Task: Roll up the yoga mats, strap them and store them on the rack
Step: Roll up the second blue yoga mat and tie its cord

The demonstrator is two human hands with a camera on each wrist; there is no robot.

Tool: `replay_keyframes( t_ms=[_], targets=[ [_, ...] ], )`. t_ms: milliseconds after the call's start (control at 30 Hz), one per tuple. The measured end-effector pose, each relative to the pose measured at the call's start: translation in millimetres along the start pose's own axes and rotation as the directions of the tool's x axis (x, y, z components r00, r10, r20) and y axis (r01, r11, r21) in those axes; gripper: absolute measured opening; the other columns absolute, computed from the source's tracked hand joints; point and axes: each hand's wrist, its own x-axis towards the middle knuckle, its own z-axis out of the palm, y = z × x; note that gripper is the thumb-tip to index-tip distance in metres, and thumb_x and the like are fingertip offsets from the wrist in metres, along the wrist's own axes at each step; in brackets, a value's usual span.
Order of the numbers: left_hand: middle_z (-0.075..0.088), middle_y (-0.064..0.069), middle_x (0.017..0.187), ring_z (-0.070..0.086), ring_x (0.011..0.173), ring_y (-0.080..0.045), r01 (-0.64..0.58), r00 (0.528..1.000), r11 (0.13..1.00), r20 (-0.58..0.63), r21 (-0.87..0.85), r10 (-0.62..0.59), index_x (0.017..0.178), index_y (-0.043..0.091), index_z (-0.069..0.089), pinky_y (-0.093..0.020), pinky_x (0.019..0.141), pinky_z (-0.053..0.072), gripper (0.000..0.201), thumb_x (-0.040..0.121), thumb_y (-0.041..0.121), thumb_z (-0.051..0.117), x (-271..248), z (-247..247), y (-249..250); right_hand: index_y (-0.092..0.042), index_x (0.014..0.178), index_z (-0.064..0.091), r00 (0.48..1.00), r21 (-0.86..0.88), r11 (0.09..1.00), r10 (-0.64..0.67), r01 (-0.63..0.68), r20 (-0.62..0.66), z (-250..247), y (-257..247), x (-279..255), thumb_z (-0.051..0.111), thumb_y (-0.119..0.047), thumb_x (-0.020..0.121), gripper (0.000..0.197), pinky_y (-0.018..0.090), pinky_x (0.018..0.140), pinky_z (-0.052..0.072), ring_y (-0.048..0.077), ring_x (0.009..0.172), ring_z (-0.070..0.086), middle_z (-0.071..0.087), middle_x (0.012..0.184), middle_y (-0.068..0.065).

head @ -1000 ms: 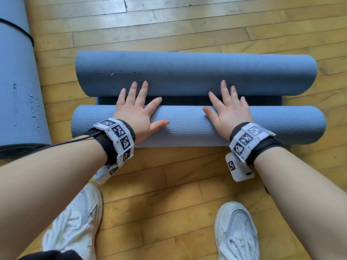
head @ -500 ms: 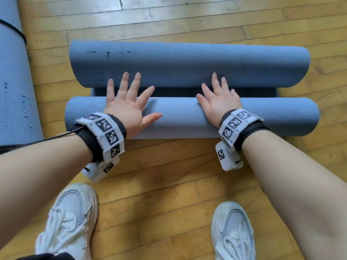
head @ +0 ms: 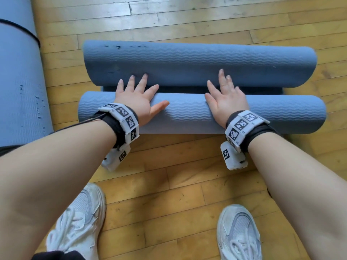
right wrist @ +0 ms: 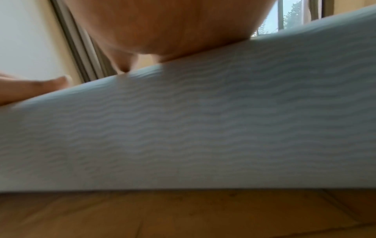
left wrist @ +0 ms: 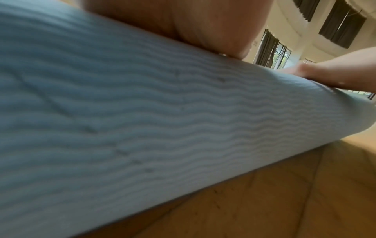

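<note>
Currently we see both hands flat on the near roll [head: 187, 113], a blue ribbed roll lying crosswise on the wood floor [head: 169, 184] at mid-frame. Left hand [head: 138, 102]: grip open, fingers spread and straight, palm on the roll, fingertips reaching over to the far roll [head: 197, 61]. Right hand [head: 226, 102]: same, grip open, fingers extended, tips against the far roll's near side. Neither hand curls round anything.

Far roll is thicker, parallel to the near one, just behind it toward the top of the frame. A dark strip of mat [head: 178, 89] shows in the gap between them, so we read them as two ends of one mat rolled toward each other; can't confirm from these views.

A second mat [head: 16, 81] runs along the left edge of the frame, with a black strap [head: 28, 32] around it near the top left.

Wrist views: motion blur, mostly ribbed blue surface with the palm heel above and floor below. White sneakers [head: 78, 222] sit at the bottom of the head view.
</note>
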Motion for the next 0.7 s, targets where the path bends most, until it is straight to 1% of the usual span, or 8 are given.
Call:
replay_keyframes(
  t_ms=[67,133,200,267,333,433,533,700],
  targets=[
    [-0.013,0.002,0.160,-0.006,0.147,-0.030,0.008,1.000,1.000,-0.013,-0.010,-0.008,0.151,0.038,0.007,-0.051,0.118,-0.002,0.081,0.081,0.077,0.003,7,-3,-2,-0.027,0.152,0.021,0.999,0.016,1.000,-0.027,0.027,-0.019,2,-2,-9,0.006,-0.061,0.089,0.073,0.044,0.117,0.011,0.023,0.148,0.007,0.001,0.162,0.004],
    [-0.017,0.002,0.159,-0.010,0.147,-0.030,0.014,1.000,1.000,-0.016,-0.015,-0.014,0.151,0.038,0.004,-0.051,0.118,-0.003,0.081,0.081,0.078,0.005,13,-5,-3,-0.030,0.152,0.017,0.998,-0.014,0.998,-0.066,0.066,0.008,3,-2,-18,0.011,-0.079,0.077,0.090,0.047,0.118,0.006,0.022,0.147,0.011,0.011,0.161,0.001],
    [-0.019,0.002,0.159,-0.012,0.147,-0.029,0.021,0.999,0.999,-0.026,-0.032,-0.021,0.151,0.038,0.001,-0.051,0.118,-0.004,0.082,0.081,0.079,0.007,16,-8,-3,-0.032,0.153,0.007,0.992,-0.101,0.989,-0.100,0.108,0.078,1,1,-21,0.039,-0.088,0.066,0.108,0.050,0.118,0.003,0.024,0.147,0.011,0.015,0.160,0.001],
    [-0.017,0.000,0.159,-0.011,0.147,-0.028,0.013,0.998,0.999,-0.056,-0.048,-0.016,0.152,0.037,0.001,-0.051,0.118,-0.004,0.084,0.080,0.080,0.012,15,-9,-4,-0.034,0.152,-0.002,0.984,-0.159,0.979,-0.103,0.126,0.148,-3,3,-16,0.063,-0.080,0.060,0.121,0.051,0.118,0.003,0.026,0.147,0.009,0.011,0.160,0.002],
    [-0.012,-0.003,0.160,-0.007,0.147,-0.026,-0.042,0.995,0.998,-0.087,-0.036,0.039,0.152,0.036,0.003,-0.049,0.118,-0.004,0.091,0.076,0.083,0.019,9,-8,-7,-0.036,0.151,-0.006,0.978,-0.161,0.980,-0.087,0.119,0.190,-9,2,-7,0.072,-0.074,0.058,0.127,0.051,0.119,0.002,0.026,0.147,0.006,0.008,0.161,0.003],
    [0.010,-0.006,0.159,0.014,0.144,-0.027,-0.166,0.979,0.980,-0.102,0.113,0.177,0.152,0.034,0.004,-0.045,0.118,0.008,0.110,0.062,0.090,0.035,-4,1,-13,-0.037,0.151,-0.007,0.966,-0.161,0.980,-0.074,0.117,0.249,-14,2,2,0.076,-0.069,0.058,0.129,0.050,0.119,0.002,0.027,0.148,0.005,0.006,0.161,0.004],
    [0.027,-0.009,0.150,0.030,0.133,-0.031,-0.158,0.980,0.960,-0.079,0.232,0.181,0.151,0.035,0.000,-0.043,0.110,0.024,0.122,0.057,0.082,0.063,-6,2,-13,-0.035,0.151,-0.008,0.959,-0.188,0.974,-0.068,0.124,0.276,-15,2,6,0.080,-0.064,0.059,0.130,0.051,0.118,0.007,0.027,0.146,0.011,0.011,0.159,0.004],
    [0.042,-0.005,0.133,0.042,0.116,-0.030,-0.147,0.983,0.937,-0.055,0.318,0.173,0.147,0.038,0.005,-0.042,0.098,0.033,0.120,0.053,0.081,0.065,-2,-9,-6,-0.032,0.150,0.008,0.970,-0.193,0.968,-0.116,0.158,0.215,-18,0,0,0.079,-0.061,0.059,0.119,0.047,0.111,0.024,0.027,0.133,0.033,0.033,0.146,0.004]
  ],
)
